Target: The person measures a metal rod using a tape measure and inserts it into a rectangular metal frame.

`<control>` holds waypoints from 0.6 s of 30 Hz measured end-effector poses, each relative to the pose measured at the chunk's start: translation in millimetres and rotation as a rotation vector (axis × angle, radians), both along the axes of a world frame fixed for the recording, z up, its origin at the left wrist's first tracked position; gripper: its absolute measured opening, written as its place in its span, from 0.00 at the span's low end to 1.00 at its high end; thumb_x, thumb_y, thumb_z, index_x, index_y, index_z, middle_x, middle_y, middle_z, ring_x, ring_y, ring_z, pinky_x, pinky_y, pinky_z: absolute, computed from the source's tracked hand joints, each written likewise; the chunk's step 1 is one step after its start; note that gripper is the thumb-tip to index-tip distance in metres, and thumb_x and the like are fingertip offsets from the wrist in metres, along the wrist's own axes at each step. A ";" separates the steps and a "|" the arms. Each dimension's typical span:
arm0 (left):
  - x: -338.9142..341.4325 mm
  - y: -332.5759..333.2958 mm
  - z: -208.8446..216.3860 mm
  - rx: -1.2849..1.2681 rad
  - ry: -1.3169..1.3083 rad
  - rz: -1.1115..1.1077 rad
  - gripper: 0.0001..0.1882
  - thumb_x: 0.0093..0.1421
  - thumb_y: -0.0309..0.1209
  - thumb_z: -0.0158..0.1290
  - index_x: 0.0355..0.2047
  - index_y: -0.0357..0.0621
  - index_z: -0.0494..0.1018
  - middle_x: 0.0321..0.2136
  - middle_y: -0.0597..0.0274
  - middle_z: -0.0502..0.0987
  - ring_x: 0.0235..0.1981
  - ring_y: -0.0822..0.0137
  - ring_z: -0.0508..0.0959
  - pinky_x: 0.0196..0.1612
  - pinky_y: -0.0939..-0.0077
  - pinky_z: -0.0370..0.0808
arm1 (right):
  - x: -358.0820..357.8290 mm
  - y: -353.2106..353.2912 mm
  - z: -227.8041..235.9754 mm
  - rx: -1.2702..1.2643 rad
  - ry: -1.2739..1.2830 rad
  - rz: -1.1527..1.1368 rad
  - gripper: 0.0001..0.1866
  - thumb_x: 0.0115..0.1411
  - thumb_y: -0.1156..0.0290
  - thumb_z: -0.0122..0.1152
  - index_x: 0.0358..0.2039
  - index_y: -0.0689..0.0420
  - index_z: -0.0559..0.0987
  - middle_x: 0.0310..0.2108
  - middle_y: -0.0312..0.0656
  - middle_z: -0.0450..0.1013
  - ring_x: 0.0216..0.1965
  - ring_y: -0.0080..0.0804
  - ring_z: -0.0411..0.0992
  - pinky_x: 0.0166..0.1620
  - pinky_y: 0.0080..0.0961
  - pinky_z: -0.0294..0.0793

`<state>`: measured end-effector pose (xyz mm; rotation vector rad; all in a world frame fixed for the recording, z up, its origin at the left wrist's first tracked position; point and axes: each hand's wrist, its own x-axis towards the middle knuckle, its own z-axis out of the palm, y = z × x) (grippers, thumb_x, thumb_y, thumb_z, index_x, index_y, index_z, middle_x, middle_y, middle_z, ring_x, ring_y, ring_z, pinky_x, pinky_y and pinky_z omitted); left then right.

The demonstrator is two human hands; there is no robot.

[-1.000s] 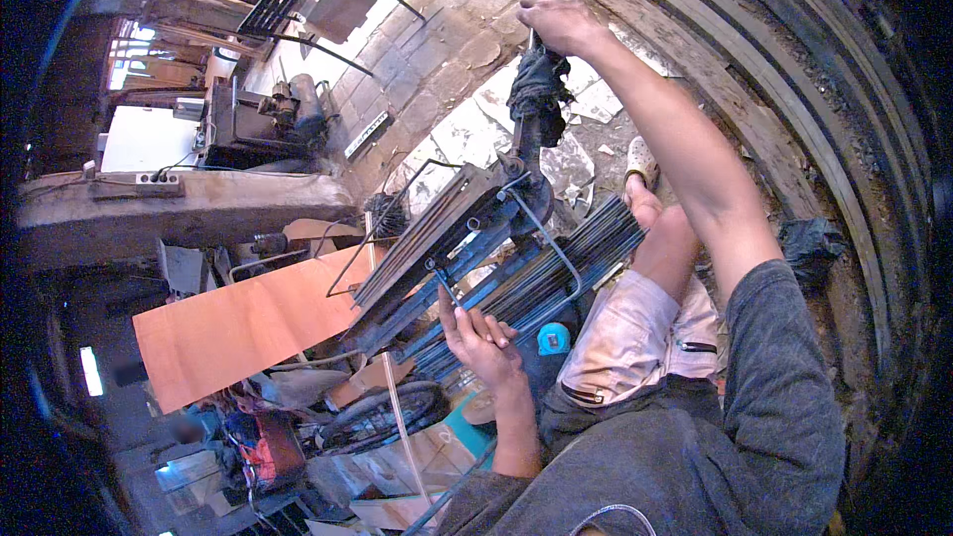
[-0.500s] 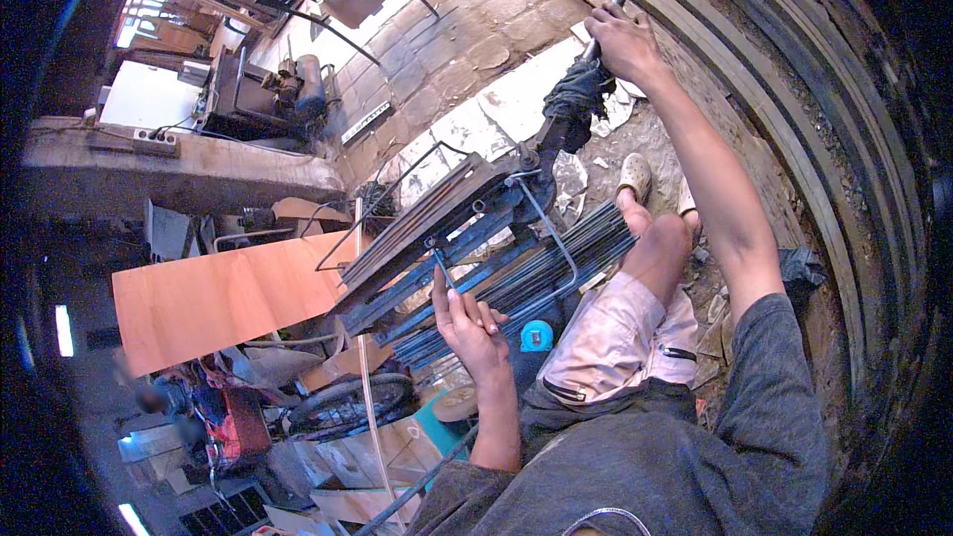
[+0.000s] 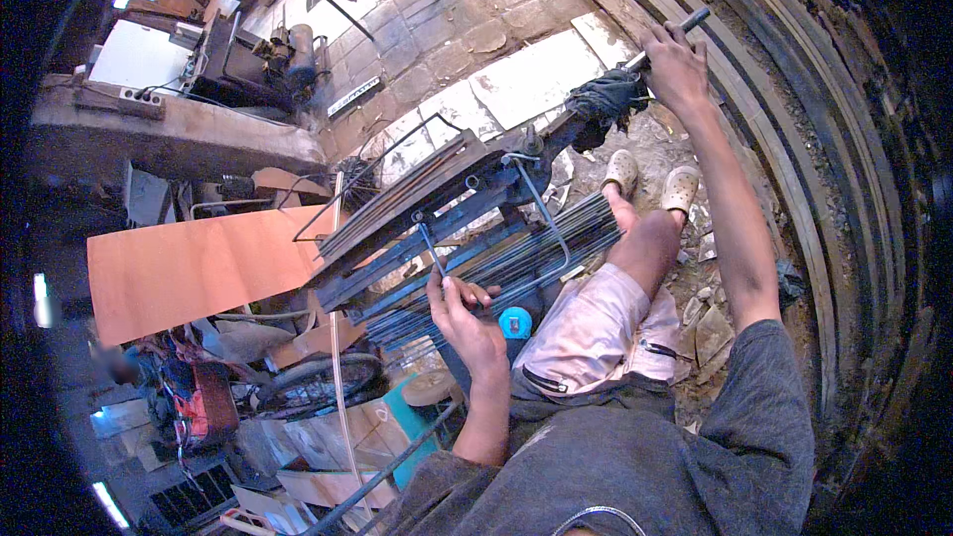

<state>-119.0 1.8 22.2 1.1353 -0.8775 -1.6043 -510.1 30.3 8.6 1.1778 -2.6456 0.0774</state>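
A long, narrow steel bending bench (image 3: 437,199) runs diagonally before me. At its right end is a lever (image 3: 568,125) wrapped in dark cloth, with a metal pipe handle (image 3: 698,18). My right hand (image 3: 679,69) is closed round that pipe, arm stretched out. A thin steel rod (image 3: 431,248) slants down from the bench's near side to my left hand (image 3: 467,323), whose thumb and fingers pinch its lower end. A bent steel rod (image 3: 552,222) hangs from the bench near the lever; whether both rods are one piece, I cannot tell.
A bundle of straight rods (image 3: 496,273) lies beneath the bench. A blue tape measure (image 3: 515,323) is near my lap. An orange-brown board (image 3: 204,273) juts out left, above a bicycle wheel (image 3: 328,385). Long timber beams (image 3: 754,89) line the right side.
The lever has swung to the right and my right hand has gone with it. My left index finger, stretched out before, now curls at the rod. The whole view has shifted slightly.
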 end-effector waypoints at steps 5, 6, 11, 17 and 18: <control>-1.4 4.8 6.4 0.049 0.020 0.007 0.15 0.70 0.31 0.39 0.54 0.39 0.64 0.20 0.69 0.60 0.20 0.76 0.66 0.36 0.67 0.77 | 8.5 19.4 -5.0 -0.089 0.033 -0.027 0.19 0.49 0.68 0.63 0.44 0.50 0.75 0.48 0.36 0.71 0.56 0.35 0.64 0.49 0.42 0.63; -2.3 4.2 5.6 0.066 0.050 0.015 0.16 0.70 0.32 0.39 0.53 0.39 0.64 0.20 0.69 0.60 0.21 0.75 0.66 0.37 0.66 0.77 | 13.7 22.3 4.6 0.000 0.011 -0.057 0.19 0.49 0.69 0.63 0.44 0.50 0.74 0.48 0.37 0.71 0.56 0.35 0.64 0.49 0.42 0.62; -1.4 8.1 -4.1 0.164 0.331 0.102 0.26 0.69 0.48 0.39 0.54 0.39 0.63 0.31 0.60 0.72 0.38 0.63 0.75 0.50 0.60 0.73 | 31.3 53.3 17.3 0.071 0.023 -0.083 0.22 0.46 0.67 0.67 0.44 0.52 0.75 0.46 0.37 0.73 0.54 0.36 0.65 0.56 0.47 0.57; 18.0 39.5 -38.5 0.203 0.467 -0.164 0.40 0.60 0.63 0.41 0.59 0.42 0.59 0.56 0.50 0.65 0.58 0.56 0.65 0.62 0.55 0.60 | 54.7 89.3 13.7 0.052 0.088 -0.042 0.21 0.46 0.66 0.68 0.42 0.53 0.75 0.41 0.39 0.74 0.49 0.39 0.69 0.59 0.41 0.57; 11.3 46.8 -38.9 0.225 0.490 -0.218 0.42 0.59 0.64 0.42 0.60 0.40 0.59 0.58 0.49 0.64 0.59 0.55 0.64 0.63 0.55 0.58 | 65.7 94.1 20.7 0.076 0.067 -0.058 0.22 0.46 0.68 0.69 0.42 0.54 0.75 0.41 0.40 0.73 0.50 0.39 0.68 0.58 0.38 0.59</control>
